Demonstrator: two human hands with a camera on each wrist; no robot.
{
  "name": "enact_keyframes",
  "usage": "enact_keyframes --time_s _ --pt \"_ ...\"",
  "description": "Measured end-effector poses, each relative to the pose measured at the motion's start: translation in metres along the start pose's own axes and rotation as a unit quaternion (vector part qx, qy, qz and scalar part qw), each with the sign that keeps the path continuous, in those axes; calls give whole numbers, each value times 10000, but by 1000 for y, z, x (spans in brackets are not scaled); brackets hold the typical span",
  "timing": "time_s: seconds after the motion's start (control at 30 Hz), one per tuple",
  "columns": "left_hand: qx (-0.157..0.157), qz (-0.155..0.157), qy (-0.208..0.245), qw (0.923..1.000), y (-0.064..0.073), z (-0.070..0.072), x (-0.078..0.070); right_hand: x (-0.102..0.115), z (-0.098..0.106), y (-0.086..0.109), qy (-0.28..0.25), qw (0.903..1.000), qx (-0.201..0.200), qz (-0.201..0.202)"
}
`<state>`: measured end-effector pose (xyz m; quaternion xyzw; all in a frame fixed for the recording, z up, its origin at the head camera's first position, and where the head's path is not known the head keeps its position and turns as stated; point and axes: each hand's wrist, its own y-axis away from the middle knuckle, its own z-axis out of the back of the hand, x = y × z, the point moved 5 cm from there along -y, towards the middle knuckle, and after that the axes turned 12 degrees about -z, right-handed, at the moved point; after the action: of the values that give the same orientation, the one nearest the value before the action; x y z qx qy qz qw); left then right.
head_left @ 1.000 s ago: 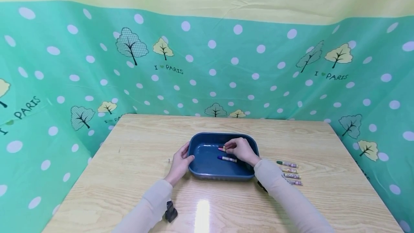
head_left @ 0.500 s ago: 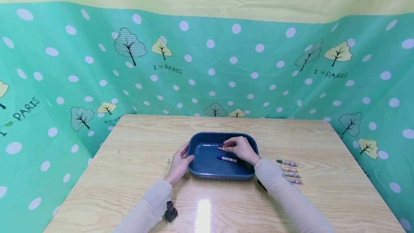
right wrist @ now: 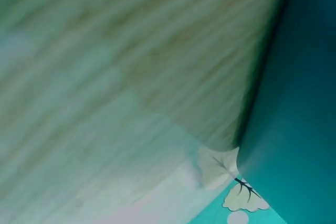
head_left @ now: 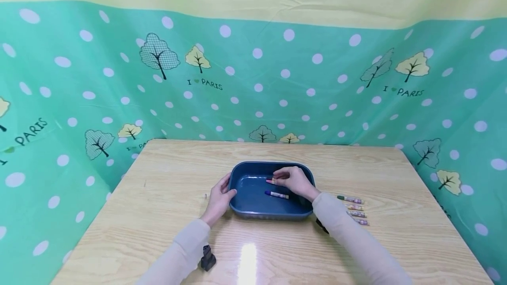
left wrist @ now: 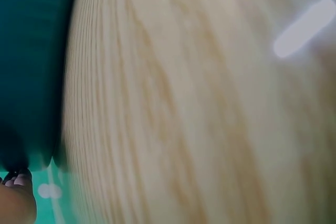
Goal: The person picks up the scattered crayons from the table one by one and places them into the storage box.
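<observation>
A dark blue rounded plastic basin (head_left: 251, 206) stands on the wooden table. At its left end my left hand (head_left: 218, 199) grips the wall, thumb over the rim and fingers outside. Inside the basin, towards the back right, my right hand (head_left: 295, 181) pinches a pink crayon (head_left: 270, 181); most of the crayon is hidden by the fingers. A blue-violet crayon (head_left: 277, 195) in a printed wrapper lies on the basin floor just in front. The left wrist view catches part of the left hand (left wrist: 18, 198) at the basin's outer wall (left wrist: 31, 66).
Several wrapped crayons lie in a column right of the basin, a green one (head_left: 350, 199) furthest back; the right sleeve (head_left: 340, 223) partly overlaps them. A green polka-dot curtain (head_left: 257, 78) hangs behind the table (head_left: 166, 179) and on both sides.
</observation>
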<state>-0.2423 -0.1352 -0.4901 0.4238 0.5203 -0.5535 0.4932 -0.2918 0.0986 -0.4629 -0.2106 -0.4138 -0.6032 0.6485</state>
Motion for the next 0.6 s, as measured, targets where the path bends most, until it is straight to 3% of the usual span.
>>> enact_keyframes --time_s 0.33,0.6 --pt "-4 28 -13 10000 0 4 2 0 28 18 -32 9999 -66 145" --pt "34 47 -55 10000 -1 1 1 -15 77 46 47 9988 -454 171"
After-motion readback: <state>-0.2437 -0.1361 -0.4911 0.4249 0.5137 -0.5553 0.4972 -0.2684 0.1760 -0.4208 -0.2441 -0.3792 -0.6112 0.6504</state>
